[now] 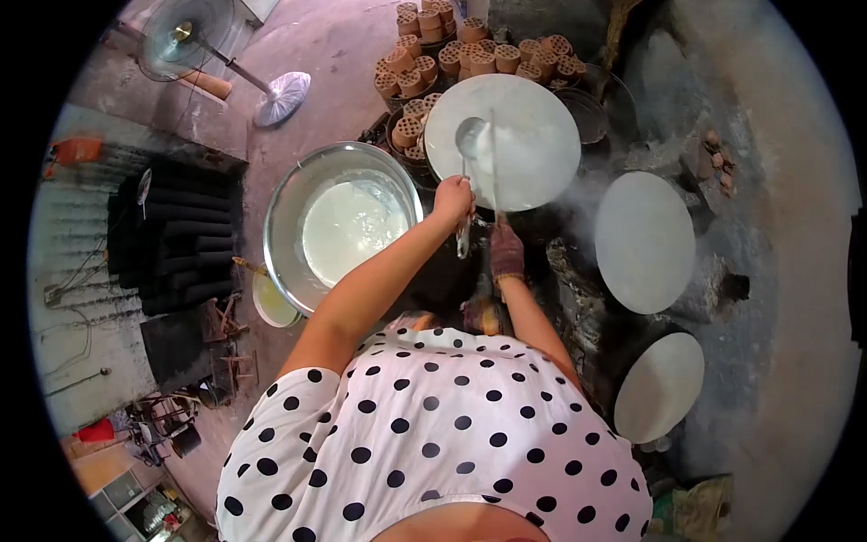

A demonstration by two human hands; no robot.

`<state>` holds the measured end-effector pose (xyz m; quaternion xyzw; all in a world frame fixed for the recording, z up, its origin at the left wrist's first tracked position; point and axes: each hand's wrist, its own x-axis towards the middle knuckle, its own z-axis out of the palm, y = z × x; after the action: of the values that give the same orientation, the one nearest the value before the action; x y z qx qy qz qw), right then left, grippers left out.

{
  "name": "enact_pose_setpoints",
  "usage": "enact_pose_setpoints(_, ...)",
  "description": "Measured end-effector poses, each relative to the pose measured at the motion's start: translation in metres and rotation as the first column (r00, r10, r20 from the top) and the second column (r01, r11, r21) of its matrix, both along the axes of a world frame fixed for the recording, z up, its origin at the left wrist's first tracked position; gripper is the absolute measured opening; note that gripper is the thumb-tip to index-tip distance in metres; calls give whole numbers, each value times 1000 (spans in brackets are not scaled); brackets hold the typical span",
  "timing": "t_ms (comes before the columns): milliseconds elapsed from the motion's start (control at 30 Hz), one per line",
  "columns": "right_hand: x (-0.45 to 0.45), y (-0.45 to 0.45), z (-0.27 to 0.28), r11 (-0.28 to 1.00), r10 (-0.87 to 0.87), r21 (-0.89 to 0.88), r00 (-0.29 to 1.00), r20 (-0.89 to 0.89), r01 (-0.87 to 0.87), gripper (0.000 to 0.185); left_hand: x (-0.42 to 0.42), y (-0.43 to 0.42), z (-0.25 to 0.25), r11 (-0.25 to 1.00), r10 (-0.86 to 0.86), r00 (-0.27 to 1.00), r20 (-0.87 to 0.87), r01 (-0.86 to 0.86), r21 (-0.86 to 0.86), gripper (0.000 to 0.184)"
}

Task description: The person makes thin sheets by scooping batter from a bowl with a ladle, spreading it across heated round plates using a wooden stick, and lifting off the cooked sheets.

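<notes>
My bare left hand (453,199) is closed around the handle of a ladle (470,137), whose bowl lies over a large round white griddle top (542,144). White liquid shows beside the ladle's bowl. My right hand (507,250), in a dark reddish glove, is closed on the near end of a long thin stick (494,167) that reaches across the round top, right of the ladle. To the left of my left forearm is a wide metal basin (276,237) holding white batter (348,226).
Pierced clay-coloured cylinders (481,62) are stacked behind the round top. Two pale round lids (644,242) (659,388) lie at the right, with steam nearby. A pail (274,303) stands beside the basin. A fan (183,32) and black cylinders (194,217) are at the left.
</notes>
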<state>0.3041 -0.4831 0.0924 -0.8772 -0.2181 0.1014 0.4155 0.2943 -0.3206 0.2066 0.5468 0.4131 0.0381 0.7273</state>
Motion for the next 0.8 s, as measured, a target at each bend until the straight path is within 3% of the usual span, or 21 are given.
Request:
enact_pose_setpoints(33,17,3,-24,921,265,-340,945,191,-190,40,1,2,7,961,124,991,42,-109,-255,15)
enact_pose_setpoints(67,31,-2,-45,701,548,-661,794,261,-266,46,-1,10,15,847,250,967,46,-196,-494,13)
enact_pose_setpoints(100,37,-18,-38,706,536,-660,803,260,-258,46,-16,38,-10,607,228,938,261,73,-791,20)
enact_pose_setpoints(167,51,-38,4,950,281,-296,684,674,-99,49,-61,28,61,769,167,919,356,104,-631,25)
enact_pose_setpoints(200,51,-33,31,952,271,-291,692,669,-91,49,-74,27,74,846,95,916,389,132,-516,28)
enact_pose_setpoints(233,56,-25,61,822,323,-564,883,342,-82,49,-75,26,83,845,90,918,386,134,-517,28)
enact_pose_setpoints(267,65,-16,75,618,246,-768,969,-12,-166,50,-74,25,90,858,95,934,345,99,-504,30)
enact_pose_setpoints(300,66,-16,9,684,343,-711,932,114,-165,43,-74,25,94,870,104,948,301,60,-489,32)
enact_pose_setpoints(333,65,-11,-18,684,350,-709,930,116,-169,43,-74,28,94,872,110,947,302,54,-487,32)
enact_pose_setpoints(367,64,-4,-37,815,441,-487,882,165,-316,39,-71,32,92,849,105,955,277,58,-525,34)
enact_pose_setpoints(400,57,-1,-46,858,506,-232,832,227,-458,37,-73,34,91,821,97,965,242,59,-568,35)
enact_pose_setpoints(433,46,-8,31,935,355,-26,927,118,-355,33,-77,34,94,814,118,971,207,25,-580,37)
enact_pose_setpoints(500,44,-46,39,959,114,-259,993,-3,-111,36,-105,37,114,849,55,967,249,86,-521,36)
enact_pose_setpoints(533,24,-67,47,956,-190,-218,980,58,198,35,-124,35,122,875,-8,958,286,145,-462,36)
enact_pose_setpoints(567,7,-85,42,916,-316,-158,907,280,368,31,-143,30,122,876,-1,959,283,138,-463,36)
enact_pose_setpoints(600,-23,-107,10,837,-157,-420,889,430,351,31,-161,26,122,867,73,947,312,94,-489,36)
enact_pose_setpoints(667,-48,-132,-31,678,38,-640,853,521,361,32,-175,24,114,856,147,928,341,53,-514,36)
enact_pose_setpoints(700,-50,-138,-29,823,246,-560,830,501,94,35,-180,23,108,817,166,951,260,15,-576,35)
enact_pose_setpoints(767,-45,-127,-34,824,260,-564,849,460,52,40,-191,22,96,750,178,975,131,-48,-660,32)
enact_pose_setpoints(800,-25,-101,-12,695,52,-662,898,438,282,41,-196,24,89,754,179,975,134,-48,-655,32)
